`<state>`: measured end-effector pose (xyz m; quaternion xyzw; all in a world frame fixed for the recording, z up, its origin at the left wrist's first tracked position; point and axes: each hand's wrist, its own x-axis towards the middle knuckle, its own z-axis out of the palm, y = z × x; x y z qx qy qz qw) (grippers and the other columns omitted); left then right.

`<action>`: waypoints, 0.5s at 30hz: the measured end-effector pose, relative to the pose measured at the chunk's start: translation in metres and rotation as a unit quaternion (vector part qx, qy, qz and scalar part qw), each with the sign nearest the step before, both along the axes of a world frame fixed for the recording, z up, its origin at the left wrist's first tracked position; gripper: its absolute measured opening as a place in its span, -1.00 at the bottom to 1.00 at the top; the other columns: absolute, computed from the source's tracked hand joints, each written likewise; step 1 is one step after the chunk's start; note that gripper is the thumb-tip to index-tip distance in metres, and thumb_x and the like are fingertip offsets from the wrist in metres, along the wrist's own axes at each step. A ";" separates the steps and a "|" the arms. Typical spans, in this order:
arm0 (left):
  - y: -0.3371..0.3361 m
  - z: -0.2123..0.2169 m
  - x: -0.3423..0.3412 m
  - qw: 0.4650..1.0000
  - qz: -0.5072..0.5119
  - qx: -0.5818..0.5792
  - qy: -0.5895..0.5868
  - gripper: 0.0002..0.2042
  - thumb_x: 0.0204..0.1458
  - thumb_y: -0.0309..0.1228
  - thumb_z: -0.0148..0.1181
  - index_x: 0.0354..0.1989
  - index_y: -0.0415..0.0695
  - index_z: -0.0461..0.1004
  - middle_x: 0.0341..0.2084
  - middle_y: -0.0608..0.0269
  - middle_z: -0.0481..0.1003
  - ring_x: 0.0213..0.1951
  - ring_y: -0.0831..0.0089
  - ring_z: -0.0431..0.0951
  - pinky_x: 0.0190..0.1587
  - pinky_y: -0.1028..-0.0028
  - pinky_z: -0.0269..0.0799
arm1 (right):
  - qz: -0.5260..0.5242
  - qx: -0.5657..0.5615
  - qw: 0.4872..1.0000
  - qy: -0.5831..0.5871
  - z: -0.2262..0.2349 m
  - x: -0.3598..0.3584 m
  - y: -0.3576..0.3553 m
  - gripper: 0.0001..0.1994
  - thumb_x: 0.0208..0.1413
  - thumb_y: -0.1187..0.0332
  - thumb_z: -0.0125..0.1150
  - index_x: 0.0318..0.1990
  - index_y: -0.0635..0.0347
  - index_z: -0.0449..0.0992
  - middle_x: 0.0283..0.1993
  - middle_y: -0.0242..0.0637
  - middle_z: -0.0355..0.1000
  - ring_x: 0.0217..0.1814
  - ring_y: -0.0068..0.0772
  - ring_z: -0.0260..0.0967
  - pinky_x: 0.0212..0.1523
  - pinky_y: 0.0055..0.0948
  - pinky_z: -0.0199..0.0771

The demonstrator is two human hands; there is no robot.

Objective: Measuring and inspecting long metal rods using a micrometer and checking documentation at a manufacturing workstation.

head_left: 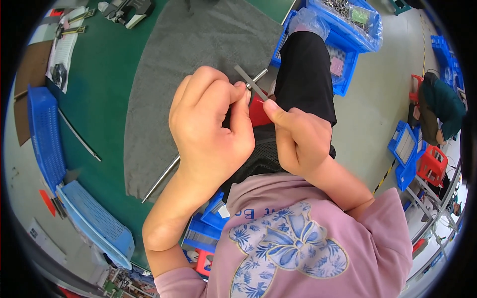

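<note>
My left hand (211, 119) is closed round a long thin silver metal rod (161, 179). One end of the rod sticks out past the fingertips, and the other end shows beyond the wrist, over the grey cloth. Its middle is hidden in the fist. Between thumb and fingers my right hand (300, 136) grips a narrow flat grey file (252, 83). The file lies slantwise across the rod close to my left fingertips and appears to touch it.
Under the hands, a grey cloth (198, 37) covers part of the green table (107, 64). Blue baskets (94, 218) line the left edge, near a thin curved rod (78, 133). A micrometer-like tool (130, 12) lies at the back. Blue bins (350, 42) with metal parts stand beyond my black-clad leg (305, 74).
</note>
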<state>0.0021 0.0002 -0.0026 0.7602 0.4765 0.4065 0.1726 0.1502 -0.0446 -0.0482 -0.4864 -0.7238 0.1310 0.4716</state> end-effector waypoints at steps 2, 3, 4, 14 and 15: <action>-0.001 0.001 0.001 1.000 -0.003 -0.003 0.004 -0.85 -0.33 -0.69 0.18 -0.64 -0.22 0.33 -0.64 0.23 0.30 -0.59 0.27 0.32 -0.57 0.41 0.20 | 0.005 0.003 1.000 0.009 0.004 -0.004 0.007 -0.60 -0.32 0.61 0.09 -0.18 0.18 0.51 -0.71 -0.37 0.20 -0.80 -0.42 0.14 -0.77 -0.49 0.14; -0.001 0.001 0.001 1.000 0.005 -0.005 0.006 -0.85 -0.33 -0.69 0.18 -0.64 -0.22 0.33 -0.63 0.23 0.30 -0.60 0.28 0.31 -0.57 0.41 0.19 | 0.008 0.017 0.999 0.032 0.007 -0.009 0.015 -0.60 -0.32 0.61 0.08 -0.18 0.19 0.51 -0.71 -0.37 0.21 -0.80 -0.42 0.14 -0.78 -0.49 0.14; -0.001 0.002 0.001 1.000 0.012 -0.007 0.009 -0.85 -0.33 -0.69 0.18 -0.64 -0.22 0.33 -0.63 0.23 0.30 -0.60 0.29 0.30 -0.57 0.41 0.19 | 0.008 0.016 0.999 0.032 0.008 -0.009 0.013 -0.60 -0.32 0.61 0.08 -0.18 0.19 0.51 -0.71 -0.37 0.21 -0.80 -0.42 0.14 -0.78 -0.49 0.14; -0.002 0.000 0.001 1.000 0.006 -0.003 -0.007 -0.85 -0.35 -0.68 0.18 -0.64 -0.22 0.33 -0.63 0.22 0.30 -0.59 0.27 0.30 -0.57 0.41 0.19 | 0.015 -0.054 0.998 -0.024 0.027 -0.003 0.009 -0.63 -0.27 0.57 0.11 -0.18 0.15 0.49 -0.67 -0.35 0.27 -0.76 -0.34 0.22 -0.76 -0.46 0.18; -0.002 -0.001 0.002 1.000 0.009 -0.006 -0.012 -0.86 -0.34 -0.68 0.18 -0.64 -0.22 0.33 -0.62 0.22 0.30 -0.59 0.27 0.30 -0.57 0.41 0.19 | 0.045 -0.068 0.996 -0.018 0.029 0.005 0.000 -0.66 -0.20 0.77 -0.02 -0.19 0.36 0.47 -0.61 -0.25 0.33 -0.72 -0.47 0.23 -0.66 -0.60 0.20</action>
